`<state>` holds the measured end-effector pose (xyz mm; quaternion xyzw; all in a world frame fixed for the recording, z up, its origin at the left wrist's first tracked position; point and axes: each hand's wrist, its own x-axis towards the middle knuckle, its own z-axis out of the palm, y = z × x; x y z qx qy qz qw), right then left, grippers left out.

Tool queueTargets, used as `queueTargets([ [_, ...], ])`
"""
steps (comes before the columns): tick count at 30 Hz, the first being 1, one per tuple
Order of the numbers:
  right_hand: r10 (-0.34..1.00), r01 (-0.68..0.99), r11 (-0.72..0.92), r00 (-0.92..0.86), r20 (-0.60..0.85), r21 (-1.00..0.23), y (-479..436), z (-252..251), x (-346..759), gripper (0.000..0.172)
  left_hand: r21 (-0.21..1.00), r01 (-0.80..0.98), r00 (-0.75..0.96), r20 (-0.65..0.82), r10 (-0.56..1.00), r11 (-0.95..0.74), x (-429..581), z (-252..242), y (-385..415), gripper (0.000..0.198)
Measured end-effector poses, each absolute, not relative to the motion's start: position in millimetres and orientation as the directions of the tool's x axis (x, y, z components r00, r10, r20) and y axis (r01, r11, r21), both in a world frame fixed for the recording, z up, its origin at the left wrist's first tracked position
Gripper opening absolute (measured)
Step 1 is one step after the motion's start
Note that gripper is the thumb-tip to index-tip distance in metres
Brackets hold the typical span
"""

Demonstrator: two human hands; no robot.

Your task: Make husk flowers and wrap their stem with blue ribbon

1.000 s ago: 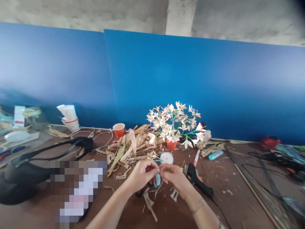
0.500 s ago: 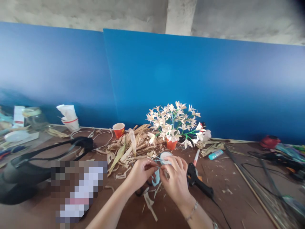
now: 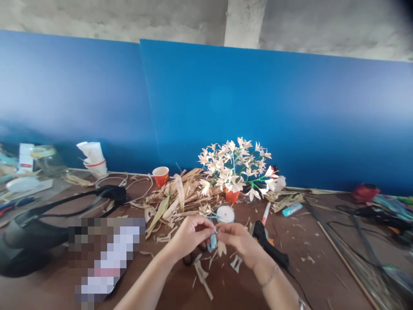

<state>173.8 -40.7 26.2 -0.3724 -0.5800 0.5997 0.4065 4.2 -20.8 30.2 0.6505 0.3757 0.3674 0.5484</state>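
Note:
My left hand (image 3: 191, 234) is closed in a pinch on a thin light-blue stem (image 3: 215, 231) in front of me. Fingertips of my right hand (image 3: 238, 239) meet it there, pinched on the same stem. A light-blue strip (image 3: 212, 243) hangs down between the hands. Below the right fingers shows a pale husk flower (image 3: 222, 249); whether it is attached to the stem, I cannot tell. Just beyond the hands lies a white roll of tape (image 3: 225, 214). Dark scissors handles (image 3: 188, 260) are partly hidden under the left hand.
Pale husk flowers (image 3: 230, 168) stand in a red cup (image 3: 232, 196) behind the hands. Dried corn husks (image 3: 190, 193) are heaped left of it, near another paper cup (image 3: 161, 176). A black glue gun (image 3: 272, 249) with a cord lies right. A black strapped object (image 3: 29, 241) sits left.
My right hand has turned and lowered, its fingers now pointing left toward the left fingertips. The tape roll and the pale flower below are more exposed. My left hand has barely moved.

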Motion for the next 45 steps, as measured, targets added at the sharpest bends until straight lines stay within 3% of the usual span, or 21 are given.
queueTargets([
  [2, 0.877, -0.119, -0.088, -0.479, -0.021, -0.989, -41, 25, 175, 0.02, 0.993, 0.079, 0.468, 0.037, 0.883, -0.083, 5, 34, -24, 0.018],
  [4, 0.881, -0.071, -0.075, -0.471, -0.033, -0.995, -41, 23, 174, 0.02, 0.991, 0.095, 0.473, 0.036, 0.88, -0.091, 6, 36, -26, 0.019],
  [7, 0.961, 0.211, 0.21, -0.224, 0.162, -0.955, -43, 23, 169, 0.014, 0.968, 0.149, 0.402, 0.125, 0.907, -0.2, 7, 33, -25, 0.016],
  [9, 0.904, 0.501, 0.399, -0.076, 0.42, -0.768, -46, 23, 164, 0.013, 0.937, 0.194, 0.328, 0.217, 0.919, -0.29, 8, 28, -22, 0.014],
  [11, 0.794, 0.714, 0.453, -0.051, 0.606, -0.534, -50, 23, 159, 0.008, 0.919, 0.224, 0.286, 0.255, 0.924, -0.324, 10, 21, -20, 0.011],
  [14, 0.701, 0.835, 0.436, -0.08, 0.708, -0.337, -55, 23, 155, 0.004, 0.917, 0.24, 0.276, 0.25, 0.928, -0.318, 11, 12, -17, 0.013],
  [17, 0.664, 0.86, 0.432, -0.099, 0.741, -0.272, -57, 23, 154, 0.006, 0.922, 0.23, 0.299, 0.237, 0.924, -0.311, 9, 11, -15, 0.014],
  [23, 0.665, 0.858, 0.458, -0.156, 0.73, -0.234, -58, 29, 156, 0.008, 0.904, 0.231, 0.307, 0.283, 0.909, -0.359, 4, 23, -16, 0.015],
  [26, 0.684, 0.819, 0.501, -0.177, 0.707, -0.279, -56, 29, 157, 0.01, 0.895, 0.229, 0.328, 0.299, 0.896, -0.382, 3, 29, -16, 0.015],
  [28, 0.732, 0.764, 0.522, -0.172, 0.659, -0.38, -53, 29, 160, 0.01, 0.883, 0.239, 0.343, 0.312, 0.886, -0.404, 2, 32, -16, 0.015],
  [31, 0.855, 0.589, 0.49, -0.179, 0.487, -0.643, -47, 28, 165, 0.01, 0.866, 0.253, 0.36, 0.329, 0.873, -0.431, 1, 33, -17, 0.015],
  [34, 0.932, 0.301, 0.298, -0.296, 0.209, -0.906, -43, 27, 172, 0.015, 0.888, 0.238, 0.392, 0.284, 0.875, -0.395, 2, 33, -21, 0.016],
  [37, 0.902, 0.107, 0.078, -0.431, 0.025, -0.991, -42, 26, 176, 0.021, 0.911, 0.214, 0.433, 0.235, 0.87, -0.353, 4, 34, -24, 0.017],
  [39, 0.923, 0.127, 0.124, -0.379, 0.067, -0.984, -42, 25, 175, 0.018, 0.914, 0.207, 0.409, 0.245, 0.879, -0.35, 6, 33, -24, 0.017],
  [41, 0.945, 0.292, 0.304, -0.211, 0.249, -0.907, -43, 25, 171, 0.013, 0.916, 0.207, 0.345, 0.259, 0.902, -0.343, 8, 29, -22, 0.017],
  [43, 0.881, 0.533, 0.434, -0.08, 0.467, -0.726, -47, 25, 166, 0.016, 0.926, 0.199, 0.29, 0.256, 0.922, -0.32, 10, 24, -20, 0.017],
  [45, 0.792, 0.712, 0.462, -0.062, 0.608, -0.529, -51, 25, 161, 0.01, 0.942, 0.174, 0.269, 0.234, 0.934, -0.286, 11, 19, -18, 0.018],
])
